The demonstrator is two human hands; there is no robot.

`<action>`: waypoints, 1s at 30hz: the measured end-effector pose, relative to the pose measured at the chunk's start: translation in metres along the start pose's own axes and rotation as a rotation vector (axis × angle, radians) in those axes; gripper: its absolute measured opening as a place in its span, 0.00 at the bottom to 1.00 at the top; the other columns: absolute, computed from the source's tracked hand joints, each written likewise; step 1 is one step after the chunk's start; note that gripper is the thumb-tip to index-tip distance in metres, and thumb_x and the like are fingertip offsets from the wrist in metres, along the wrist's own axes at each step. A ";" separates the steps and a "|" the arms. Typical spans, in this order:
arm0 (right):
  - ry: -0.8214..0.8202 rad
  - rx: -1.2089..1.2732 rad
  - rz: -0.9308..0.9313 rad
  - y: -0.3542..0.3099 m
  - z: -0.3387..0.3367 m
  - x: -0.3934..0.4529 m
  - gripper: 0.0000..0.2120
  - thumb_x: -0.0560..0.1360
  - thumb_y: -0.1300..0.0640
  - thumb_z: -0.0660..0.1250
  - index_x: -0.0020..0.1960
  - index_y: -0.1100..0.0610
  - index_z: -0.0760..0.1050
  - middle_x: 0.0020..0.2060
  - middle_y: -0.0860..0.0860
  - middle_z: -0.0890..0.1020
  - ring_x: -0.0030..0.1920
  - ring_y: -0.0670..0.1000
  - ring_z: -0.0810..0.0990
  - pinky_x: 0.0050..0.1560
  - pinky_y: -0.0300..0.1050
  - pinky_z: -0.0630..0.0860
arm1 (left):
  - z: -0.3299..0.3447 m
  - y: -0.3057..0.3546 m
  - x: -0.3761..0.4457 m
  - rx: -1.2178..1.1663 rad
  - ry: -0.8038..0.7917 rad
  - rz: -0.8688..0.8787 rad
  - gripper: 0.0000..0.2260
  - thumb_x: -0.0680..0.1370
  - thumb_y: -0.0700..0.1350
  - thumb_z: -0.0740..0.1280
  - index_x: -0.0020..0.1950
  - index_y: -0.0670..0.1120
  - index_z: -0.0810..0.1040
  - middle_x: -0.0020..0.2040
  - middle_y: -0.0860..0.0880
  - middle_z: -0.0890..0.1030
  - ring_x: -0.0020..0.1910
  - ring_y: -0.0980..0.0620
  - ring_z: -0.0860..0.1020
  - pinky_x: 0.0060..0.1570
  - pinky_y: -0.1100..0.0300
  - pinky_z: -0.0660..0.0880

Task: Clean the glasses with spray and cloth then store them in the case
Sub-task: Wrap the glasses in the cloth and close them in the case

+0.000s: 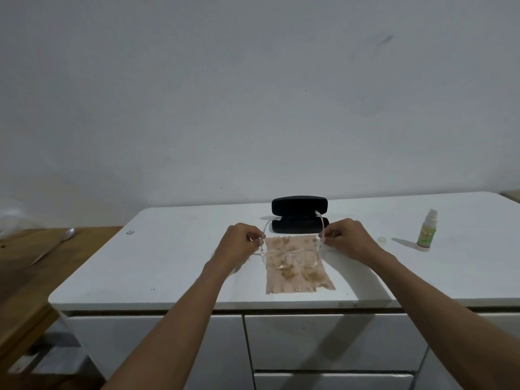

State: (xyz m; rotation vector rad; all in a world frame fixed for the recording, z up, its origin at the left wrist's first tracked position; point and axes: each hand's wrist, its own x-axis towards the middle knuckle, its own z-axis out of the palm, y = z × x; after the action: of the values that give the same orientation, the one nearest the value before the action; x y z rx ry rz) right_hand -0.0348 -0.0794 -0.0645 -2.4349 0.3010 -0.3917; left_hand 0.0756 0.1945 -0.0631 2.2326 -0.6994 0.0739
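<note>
Near the tabletop's (168, 266) front edge, over the cloth (298, 277), my left hand (242, 243) and right hand (346, 239) each pinch an arm of the glasses (291, 256), open-armed before the open case (299, 213); folding them probably comes next.

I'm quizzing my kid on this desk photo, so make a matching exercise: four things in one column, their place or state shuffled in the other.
1. glasses
2. case
3. spray bottle
4. cloth

A. standing upright at the right
B. lying flat under the frame
C. held by both hands, temples unfolded
D. open, at the back

Pairs: 1-C, 2-D, 3-A, 4-B
</note>
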 end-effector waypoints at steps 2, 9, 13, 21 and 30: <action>-0.011 -0.016 0.006 -0.002 0.003 0.008 0.02 0.74 0.55 0.76 0.43 0.50 0.87 0.39 0.54 0.86 0.44 0.55 0.84 0.46 0.50 0.79 | 0.003 0.000 0.010 0.004 -0.020 -0.012 0.04 0.75 0.41 0.74 0.48 0.48 0.88 0.36 0.53 0.82 0.35 0.51 0.79 0.43 0.52 0.80; -0.058 -0.072 0.038 -0.007 0.007 0.027 0.05 0.71 0.47 0.78 0.40 0.47 0.88 0.34 0.46 0.83 0.39 0.48 0.80 0.38 0.44 0.74 | 0.015 -0.003 0.032 -0.015 -0.084 -0.099 0.04 0.72 0.46 0.79 0.40 0.53 0.85 0.29 0.61 0.80 0.32 0.52 0.78 0.36 0.53 0.76; -0.080 -0.103 0.077 -0.012 0.008 0.030 0.01 0.70 0.51 0.77 0.40 0.47 0.87 0.40 0.46 0.86 0.47 0.49 0.83 0.50 0.49 0.81 | 0.017 -0.005 0.040 -0.040 -0.132 -0.095 0.04 0.70 0.42 0.80 0.38 0.48 0.87 0.30 0.56 0.81 0.37 0.51 0.81 0.46 0.51 0.81; -0.129 0.072 0.128 -0.021 -0.003 0.028 0.09 0.72 0.64 0.69 0.37 0.56 0.86 0.25 0.37 0.82 0.34 0.36 0.79 0.33 0.29 0.71 | 0.011 -0.003 0.037 -0.295 -0.171 -0.150 0.03 0.70 0.36 0.78 0.38 0.40 0.85 0.34 0.46 0.83 0.37 0.53 0.83 0.43 0.64 0.79; -0.308 0.499 0.185 -0.018 -0.016 0.016 0.15 0.74 0.72 0.61 0.50 0.62 0.85 0.41 0.53 0.84 0.40 0.50 0.78 0.38 0.42 0.72 | -0.023 0.004 0.023 -0.479 -0.292 -0.148 0.06 0.71 0.35 0.73 0.46 0.42 0.86 0.42 0.45 0.84 0.43 0.51 0.77 0.40 0.60 0.70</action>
State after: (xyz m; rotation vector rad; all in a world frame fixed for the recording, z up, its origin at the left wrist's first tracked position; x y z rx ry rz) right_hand -0.0232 -0.0799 -0.0374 -1.9211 0.2541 -0.0004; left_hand 0.0968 0.1980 -0.0389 1.8371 -0.6232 -0.4551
